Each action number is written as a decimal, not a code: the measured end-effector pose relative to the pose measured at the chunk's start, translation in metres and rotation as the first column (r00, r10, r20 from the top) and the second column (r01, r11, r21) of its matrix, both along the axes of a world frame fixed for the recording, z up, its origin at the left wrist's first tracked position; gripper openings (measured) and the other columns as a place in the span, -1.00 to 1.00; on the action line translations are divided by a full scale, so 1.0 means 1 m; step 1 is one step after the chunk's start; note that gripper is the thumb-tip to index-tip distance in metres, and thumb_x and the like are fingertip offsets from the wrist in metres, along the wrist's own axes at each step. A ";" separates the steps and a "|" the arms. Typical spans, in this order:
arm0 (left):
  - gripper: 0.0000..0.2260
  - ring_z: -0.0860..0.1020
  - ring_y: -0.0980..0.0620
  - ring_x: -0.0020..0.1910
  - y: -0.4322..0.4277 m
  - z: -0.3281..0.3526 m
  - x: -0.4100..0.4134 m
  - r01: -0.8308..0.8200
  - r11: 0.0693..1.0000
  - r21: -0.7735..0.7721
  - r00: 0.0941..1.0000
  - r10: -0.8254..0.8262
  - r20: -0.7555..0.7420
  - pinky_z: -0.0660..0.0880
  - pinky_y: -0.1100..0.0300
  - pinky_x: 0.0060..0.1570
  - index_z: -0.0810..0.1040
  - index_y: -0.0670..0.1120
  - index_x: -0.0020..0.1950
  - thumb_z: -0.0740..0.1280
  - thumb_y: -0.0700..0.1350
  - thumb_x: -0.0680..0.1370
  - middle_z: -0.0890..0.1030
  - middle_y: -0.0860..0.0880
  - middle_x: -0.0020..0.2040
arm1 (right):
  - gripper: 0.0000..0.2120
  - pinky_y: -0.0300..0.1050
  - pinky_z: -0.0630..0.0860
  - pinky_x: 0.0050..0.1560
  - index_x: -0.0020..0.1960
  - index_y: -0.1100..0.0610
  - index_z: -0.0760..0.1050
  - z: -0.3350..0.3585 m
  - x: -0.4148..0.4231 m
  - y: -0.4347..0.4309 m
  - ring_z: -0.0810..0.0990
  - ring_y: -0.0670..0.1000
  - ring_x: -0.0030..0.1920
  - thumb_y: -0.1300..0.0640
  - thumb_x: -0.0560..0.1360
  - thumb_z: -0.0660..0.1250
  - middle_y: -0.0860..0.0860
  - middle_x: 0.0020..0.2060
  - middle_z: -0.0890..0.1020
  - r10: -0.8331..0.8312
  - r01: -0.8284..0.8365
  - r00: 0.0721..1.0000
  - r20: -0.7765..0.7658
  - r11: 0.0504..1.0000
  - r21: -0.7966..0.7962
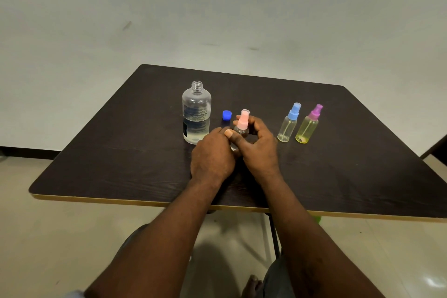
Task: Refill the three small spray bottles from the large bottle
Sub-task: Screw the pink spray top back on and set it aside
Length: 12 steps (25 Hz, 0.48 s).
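**Pink spray bottle: light, slick and easy to squash**

We hold the pink-topped spray bottle upright over the table, just right of the open large bottle. Our left hand curls round its lower body, and our right hand curls round its neck. It looks like thin, light plastic, so we judge it best to steady it gently low down and twist at the collar. The part-full large bottle should be heavier and is best gripped mid-body.

Two hands, left hand and right hand, grip a small clear pink-capped spray bottle on a dark wooden table, beside an uncapped large clear plastic bottle.
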<state>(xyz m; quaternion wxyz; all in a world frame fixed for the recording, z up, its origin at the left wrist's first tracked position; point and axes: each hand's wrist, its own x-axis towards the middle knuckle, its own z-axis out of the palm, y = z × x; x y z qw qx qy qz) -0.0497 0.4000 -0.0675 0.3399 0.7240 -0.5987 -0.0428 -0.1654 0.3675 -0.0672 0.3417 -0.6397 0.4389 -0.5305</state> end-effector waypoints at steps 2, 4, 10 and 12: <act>-0.78 0.55 0.03 -0.15 0.001 0.001 0.000 -0.001 1.000 0.007 1.000 0.000 0.028 0.43 0.11 -0.23 0.56 0.00 0.09 0.45 0.06 0.54 0.50 0.09 -0.09 | -0.59 0.05 0.63 0.20 0.22 -0.03 0.59 0.001 0.001 0.000 0.67 -0.07 0.13 -0.07 0.44 0.59 -0.11 0.08 0.71 -0.043 0.043 0.999 -0.027 0.999 0.015; -0.72 0.50 0.05 -0.15 0.001 0.002 -0.001 0.018 1.000 0.017 0.999 -0.019 0.046 0.45 0.11 -0.21 0.55 0.01 0.13 0.46 0.13 0.53 0.47 0.09 -0.07 | -0.62 0.08 0.64 0.19 0.20 0.00 0.59 0.001 -0.001 -0.002 0.67 -0.04 0.14 -0.05 0.45 0.60 -0.09 0.10 0.71 -0.075 0.075 0.997 -0.021 0.996 0.044; -0.57 0.60 0.05 0.02 0.001 0.002 0.002 0.038 0.998 0.046 0.999 -0.040 0.035 0.62 0.03 -0.02 0.53 0.06 0.32 0.49 0.16 0.51 0.59 0.05 0.13 | -0.72 -0.33 0.54 0.05 0.29 -0.02 0.63 -0.001 -0.006 -0.002 0.65 -0.23 0.06 0.06 0.59 0.43 -0.17 0.03 0.71 -0.108 0.108 0.993 -0.045 0.994 0.006; -0.55 0.60 0.04 0.04 0.000 0.001 0.001 0.029 0.999 0.043 0.999 -0.030 0.040 0.62 0.03 -0.01 0.52 0.06 0.34 0.49 0.16 0.51 0.59 0.04 0.14 | -0.71 -0.27 0.56 0.03 0.31 0.01 0.61 0.001 -0.002 -0.007 0.66 -0.18 0.02 0.07 0.59 0.40 -0.14 0.01 0.70 -0.121 0.121 0.988 -0.095 0.993 -0.003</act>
